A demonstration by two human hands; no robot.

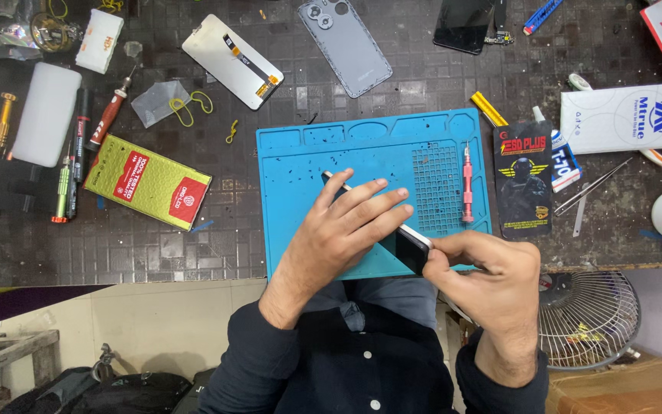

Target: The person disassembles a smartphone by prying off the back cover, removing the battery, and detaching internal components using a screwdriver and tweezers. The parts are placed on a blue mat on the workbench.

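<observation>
We see bare room on the blue mat (300, 165) left of our left hand (342, 222). To the right, a pink screwdriver (467, 184) lies on the mat, with a black packet (524, 180) just beyond. A green box (147, 182) blocks the worktop (231, 222) further left.
</observation>
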